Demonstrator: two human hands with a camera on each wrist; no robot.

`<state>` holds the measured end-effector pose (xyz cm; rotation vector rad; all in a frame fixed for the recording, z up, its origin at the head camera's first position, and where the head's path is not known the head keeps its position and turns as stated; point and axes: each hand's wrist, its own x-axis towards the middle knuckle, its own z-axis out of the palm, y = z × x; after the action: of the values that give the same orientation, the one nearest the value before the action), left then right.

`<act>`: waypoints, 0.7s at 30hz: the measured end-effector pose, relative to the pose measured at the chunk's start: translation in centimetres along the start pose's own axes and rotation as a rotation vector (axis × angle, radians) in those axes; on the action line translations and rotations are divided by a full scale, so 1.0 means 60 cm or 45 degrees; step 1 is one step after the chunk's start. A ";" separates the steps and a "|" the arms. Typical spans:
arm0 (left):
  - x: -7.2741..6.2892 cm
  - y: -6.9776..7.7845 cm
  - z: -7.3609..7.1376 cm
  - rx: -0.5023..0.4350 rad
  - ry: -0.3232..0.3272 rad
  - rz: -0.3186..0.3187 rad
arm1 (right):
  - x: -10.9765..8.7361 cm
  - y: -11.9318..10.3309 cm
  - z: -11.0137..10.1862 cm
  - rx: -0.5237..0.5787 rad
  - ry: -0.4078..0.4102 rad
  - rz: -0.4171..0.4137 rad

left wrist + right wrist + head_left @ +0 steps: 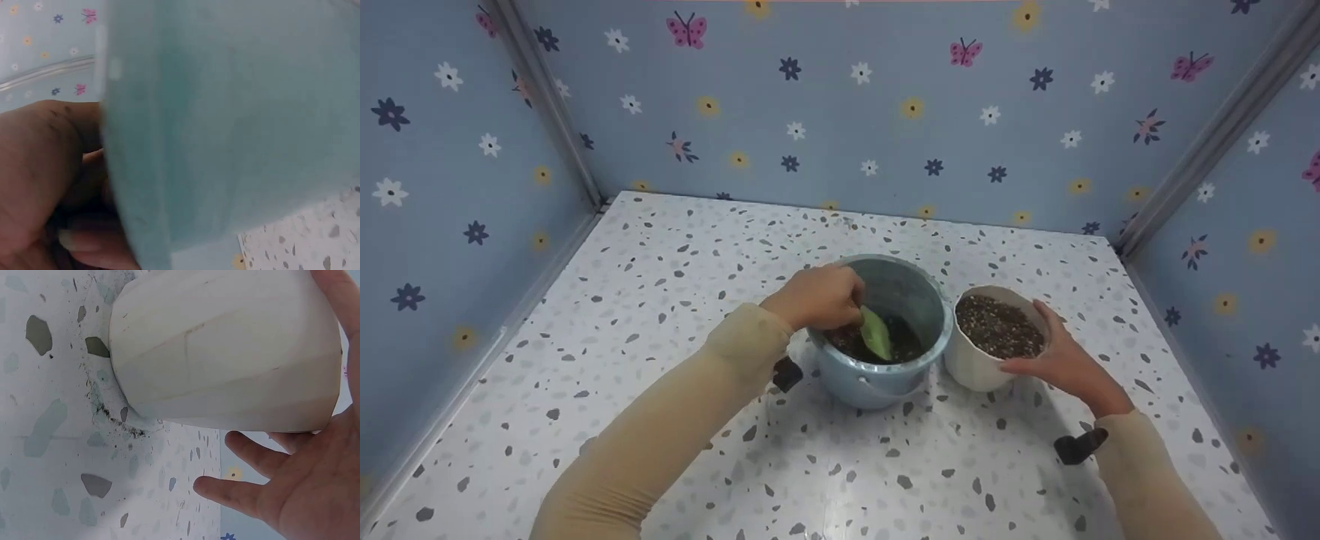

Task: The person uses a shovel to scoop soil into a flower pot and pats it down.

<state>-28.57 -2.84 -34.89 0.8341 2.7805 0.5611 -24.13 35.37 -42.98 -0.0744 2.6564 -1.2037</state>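
A light blue bucket point(870, 390) with dark soil at its bottom stands on the table. Over its left rim reaches my left hand point(823, 296), fingers curled on a green trowel point(875, 334) whose blade slants down to the soil. In the left wrist view the bucket wall point(236, 124) hides the trowel. Close to the bucket's right side stands a white pot point(979, 371), filled with brown, grainy soil point(997, 326). My right hand point(1069, 364) holds this pot from the right, thumb in front. In the right wrist view, two fingers of that hand spread away from the pot.
The speckled white tabletop point(697, 450) has dark crumbs of soil point(121, 423) beside the pot's base. Blue panels point(870, 97) with flowers and butterflies enclose the back and both sides. A thin handle hangs at the bucket's front.
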 end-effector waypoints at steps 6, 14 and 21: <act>-0.009 -0.013 -0.003 0.142 -0.002 -0.011 | 0.006 -0.013 0.009 -0.005 -0.007 -0.010; -0.007 -0.023 0.012 0.296 0.079 -0.018 | 0.014 -0.017 0.002 -0.007 -0.036 -0.006; -0.009 -0.036 0.000 0.163 0.164 0.061 | 0.017 -0.014 -0.025 -0.042 -0.069 -0.011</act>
<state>-29.18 -4.77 -35.74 0.9237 2.9472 0.4634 -25.47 35.78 -41.60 -0.1220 2.6320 -1.1440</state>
